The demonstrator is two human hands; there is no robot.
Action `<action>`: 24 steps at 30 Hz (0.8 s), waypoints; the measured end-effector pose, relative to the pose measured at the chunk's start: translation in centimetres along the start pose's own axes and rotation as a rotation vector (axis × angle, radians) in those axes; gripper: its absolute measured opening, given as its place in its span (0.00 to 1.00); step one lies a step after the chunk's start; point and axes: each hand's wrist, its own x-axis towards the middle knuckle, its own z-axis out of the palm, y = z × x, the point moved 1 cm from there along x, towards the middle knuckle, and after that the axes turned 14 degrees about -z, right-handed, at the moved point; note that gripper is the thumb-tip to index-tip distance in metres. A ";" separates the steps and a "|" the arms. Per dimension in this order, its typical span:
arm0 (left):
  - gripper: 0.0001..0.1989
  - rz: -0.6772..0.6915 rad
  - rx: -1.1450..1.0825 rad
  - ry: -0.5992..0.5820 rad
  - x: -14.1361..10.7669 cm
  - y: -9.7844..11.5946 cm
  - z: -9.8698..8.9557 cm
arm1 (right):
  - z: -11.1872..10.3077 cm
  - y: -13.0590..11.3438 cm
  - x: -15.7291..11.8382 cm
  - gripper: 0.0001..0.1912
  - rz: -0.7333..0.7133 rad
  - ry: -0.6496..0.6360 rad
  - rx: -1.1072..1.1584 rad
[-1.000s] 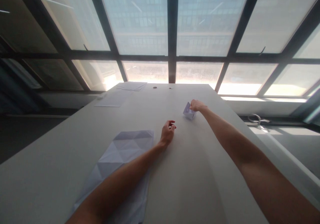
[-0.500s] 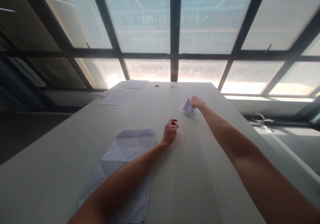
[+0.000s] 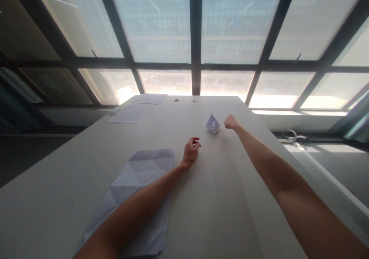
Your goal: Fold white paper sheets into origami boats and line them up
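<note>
A small folded paper boat [image 3: 212,125] stands on the white table, its pointed peak up. Just to its right, apart from it, is my right hand [image 3: 230,122], fingers curled in with nothing visible in them. My left hand [image 3: 191,149] rests on the table nearer to me, its fingers loosely bent and apart, holding nothing. Under my left forearm lie large creased paper sheets [image 3: 144,170], partly covered by the arm.
At the far left of the table [image 3: 198,220] lie flat white sheets of paper [image 3: 127,114], some overlapping. Two cable holes, one of them a dark round hole [image 3: 176,100], sit near the far edge. Big windows stand behind. A cable coil [image 3: 290,134] is beyond the right edge.
My right hand has let go of the paper boat and drawn away to its right. The boat now stands alone. My left hand keeps its place while the view shifts slightly.
</note>
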 end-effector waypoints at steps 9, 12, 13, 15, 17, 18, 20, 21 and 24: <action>0.15 0.036 0.010 0.012 0.1 -0.2 0.0 | 4.0 0.0 -2.0 0.07 0.154 0.091 0.616; 0.15 0.045 0.016 0.013 0.1 -0.2 0.0 | 4.4 -0.1 -1.5 0.09 0.164 0.099 0.719; 0.15 0.045 0.018 0.012 0.1 -0.2 0.0 | 4.6 0.0 -1.3 0.09 0.166 0.101 0.743; 0.15 0.045 0.021 0.010 0.1 -0.2 0.1 | 5.0 0.1 -1.1 0.09 0.172 0.110 0.779; 0.15 0.048 0.020 0.009 0.1 -0.2 0.1 | 5.3 0.3 -1.0 0.09 0.179 0.123 0.803; 0.15 0.050 0.019 0.009 0.1 -0.2 0.1 | 5.5 0.4 -1.0 0.09 0.182 0.132 0.811; 0.15 0.051 0.017 0.006 0.1 -0.2 0.1 | 5.7 0.5 -1.0 0.09 0.188 0.149 0.823; 0.15 0.052 0.017 0.006 0.1 -0.2 0.1 | 5.8 0.5 -1.0 0.09 0.191 0.157 0.828; 0.15 0.052 0.020 0.004 0.2 -0.3 0.0 | 5.7 0.4 -1.2 0.09 0.196 0.179 0.839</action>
